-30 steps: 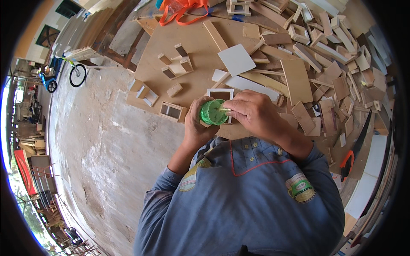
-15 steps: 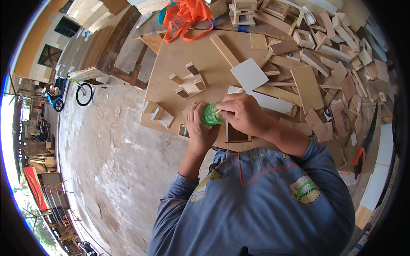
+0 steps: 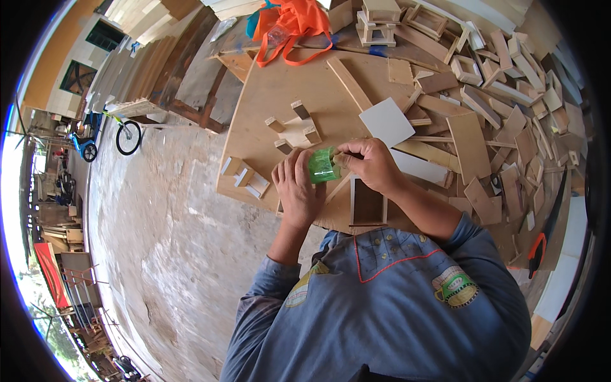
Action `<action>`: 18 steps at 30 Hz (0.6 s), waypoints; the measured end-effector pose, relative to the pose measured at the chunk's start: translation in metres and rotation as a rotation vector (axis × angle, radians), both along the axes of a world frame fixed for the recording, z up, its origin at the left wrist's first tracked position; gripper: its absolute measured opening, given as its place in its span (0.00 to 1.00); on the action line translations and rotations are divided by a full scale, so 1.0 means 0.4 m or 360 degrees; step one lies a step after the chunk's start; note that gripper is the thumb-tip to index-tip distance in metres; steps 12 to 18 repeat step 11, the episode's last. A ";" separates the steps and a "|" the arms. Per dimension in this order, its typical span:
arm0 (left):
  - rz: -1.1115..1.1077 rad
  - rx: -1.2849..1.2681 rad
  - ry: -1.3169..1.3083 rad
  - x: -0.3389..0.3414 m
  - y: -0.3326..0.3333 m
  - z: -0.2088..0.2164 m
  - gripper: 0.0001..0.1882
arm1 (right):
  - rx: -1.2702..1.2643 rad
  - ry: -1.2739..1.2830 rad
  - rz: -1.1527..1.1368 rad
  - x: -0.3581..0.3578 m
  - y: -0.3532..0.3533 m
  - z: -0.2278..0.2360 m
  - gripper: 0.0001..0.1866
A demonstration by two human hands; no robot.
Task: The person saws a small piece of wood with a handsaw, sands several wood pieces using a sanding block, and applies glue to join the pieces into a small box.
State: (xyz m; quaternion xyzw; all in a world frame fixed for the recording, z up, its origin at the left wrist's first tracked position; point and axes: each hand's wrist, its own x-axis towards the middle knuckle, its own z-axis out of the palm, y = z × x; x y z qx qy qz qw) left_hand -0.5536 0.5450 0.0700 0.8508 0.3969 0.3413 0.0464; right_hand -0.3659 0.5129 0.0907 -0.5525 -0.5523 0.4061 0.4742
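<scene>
Both hands, left hand (image 3: 298,191) and right hand (image 3: 369,164), still grip the small green translucent plastic container (image 3: 323,166), now lifted farther over the plywood board's (image 3: 267,108) near edge.

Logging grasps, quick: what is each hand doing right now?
Left hand: closed on the green container.
Right hand: fingers closed on the same green container's other end.

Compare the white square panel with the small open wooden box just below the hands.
The white square panel is flat, thin and painted white; the open wooden box is bare brown wood with raised walls and a hollow middle. The panel lies above the right hand, the box below it. Both rest on the plywood sheet.
</scene>
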 end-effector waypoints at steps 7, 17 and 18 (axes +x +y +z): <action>0.0041 -0.0324 -0.0428 -0.036 0.046 -0.021 0.35 | -0.0490 0.0918 -0.0017 0.024 0.069 -0.004 0.09; 0.0182 -0.0856 -0.0896 -0.077 0.045 -0.017 0.34 | -0.0546 0.1106 0.0044 0.059 0.112 -0.001 0.10; 0.0182 -0.0856 -0.0896 -0.077 0.045 -0.017 0.34 | -0.0546 0.1106 0.0044 0.059 0.112 -0.001 0.10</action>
